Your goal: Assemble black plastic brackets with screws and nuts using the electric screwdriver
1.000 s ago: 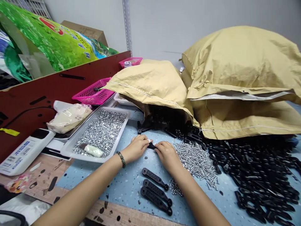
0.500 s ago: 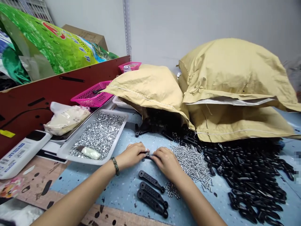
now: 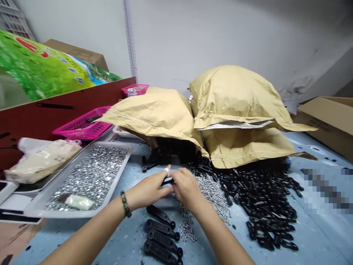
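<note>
My left hand [image 3: 150, 189], with a beaded bracelet at the wrist and something white on a fingertip, grips a small black plastic part [image 3: 167, 181]. From the other side, my right hand [image 3: 187, 187] has its fingers curled round the same part, most of which is hidden. Below them lie several black plastic arms [image 3: 163, 241] in a row, one end of each narrowing to a round knob. Small shiny metal pieces [image 3: 188, 226] are scattered beside that row. Silver screws [image 3: 212, 197] form a loose heap just right of my right hand.
A white tray [image 3: 125, 162] of small metal pieces stands left. Black parts [image 3: 261, 206] spread across the right of the blue table. Paper sacks [image 3: 234, 95] rise behind. Pink baskets [image 3: 82, 129] line the red board [image 3: 16, 121]; a cardboard box [image 3: 328, 114] sits far right.
The view has swung right, bringing the cardboard box in. One more black arm lies in the row. My hands have come closer together, lifted slightly, with a black part between them.
</note>
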The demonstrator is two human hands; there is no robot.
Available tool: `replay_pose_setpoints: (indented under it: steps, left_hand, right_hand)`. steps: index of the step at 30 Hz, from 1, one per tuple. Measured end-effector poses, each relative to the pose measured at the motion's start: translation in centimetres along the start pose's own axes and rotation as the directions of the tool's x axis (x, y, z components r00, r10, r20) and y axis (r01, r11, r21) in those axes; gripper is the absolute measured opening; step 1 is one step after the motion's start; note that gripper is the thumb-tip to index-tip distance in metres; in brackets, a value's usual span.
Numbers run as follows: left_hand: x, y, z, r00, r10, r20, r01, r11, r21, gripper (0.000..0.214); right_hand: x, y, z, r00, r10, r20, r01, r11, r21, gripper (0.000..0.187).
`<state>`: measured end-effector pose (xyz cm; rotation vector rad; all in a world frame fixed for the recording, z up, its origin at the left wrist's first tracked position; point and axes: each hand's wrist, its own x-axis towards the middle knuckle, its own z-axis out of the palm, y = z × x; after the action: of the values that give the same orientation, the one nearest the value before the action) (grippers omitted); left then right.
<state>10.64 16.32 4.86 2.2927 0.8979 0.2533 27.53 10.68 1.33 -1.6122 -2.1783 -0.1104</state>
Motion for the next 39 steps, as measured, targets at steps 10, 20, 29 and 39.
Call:
replay_pose_setpoints:
  steps: [10,20,29,39]
  left_hand:
    - [0.6,2.0,1.5,0.979,-0.119,0.165,0.156,0.959,-0.237,0.027]
    - [0.4,2.9,2.7,0.997,-0.071,-0.011,0.067,0.974,-0.217,0.023]
    - [0.2,3.4,3.1,0.991,-0.113,0.070,0.130,0.937,-0.325,0.019]
    - [-0.3,4.2,2.9,0.992,0.080,-0.097,-0.090,0.991,-0.097,0.019]
  right_hand:
    - [-9.2,11.1,-4.0,0.828,0.519,-0.213,-0.554,0.817,-0.160,0.018]
    - [-6.0,12.9,-2.7,0.755,0.635,-0.164,-0.656,0.728,-0.201,0.013]
    - [-6.5,11.3,-4.4,0.808,0.560,-0.182,-0.563,0.826,0.041,0.015]
    - [-3.4,-0.9,-4.6,0.860,0.510,-0.010,-0.300,0.522,0.799,0.009]
